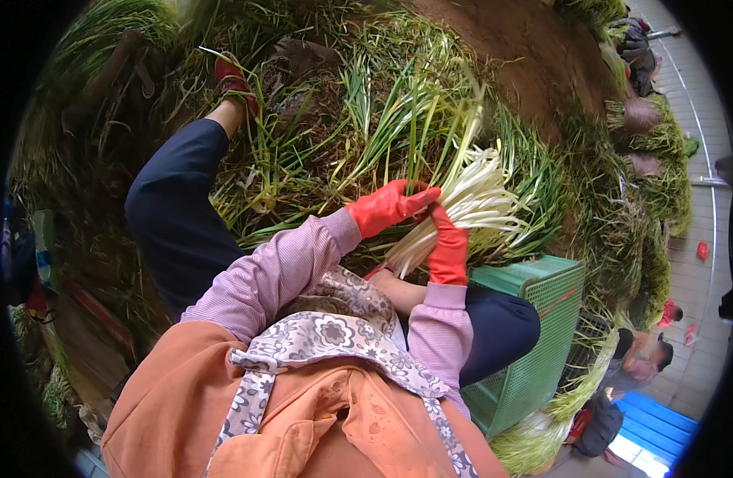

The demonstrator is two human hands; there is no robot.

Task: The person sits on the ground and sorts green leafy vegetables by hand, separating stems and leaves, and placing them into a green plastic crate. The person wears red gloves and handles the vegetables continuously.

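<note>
My right hand [450, 248], in a red rubber glove, is closed around a bunch of white-stemmed, leek-like greens [486, 203]. The stems fan out to the upper right, and their other ends show below the hand, above my bent right leg. My left hand [384, 209], gloved the same way, meets the right at the fingertips over the bunch. Green blades stand up just behind the left fingers; whether those fingers pinch any is hidden. Loose green stalks [378, 137] lie in a heap on the ground beyond my hands.
A green perforated plastic crate [545, 334] stands on its side against my right knee. Bare brown soil [515, 54] shows at the upper right. Bundled greens [653, 155] line the far right, beside a paved floor [695, 263]. Another person [641, 358] sits at the lower right.
</note>
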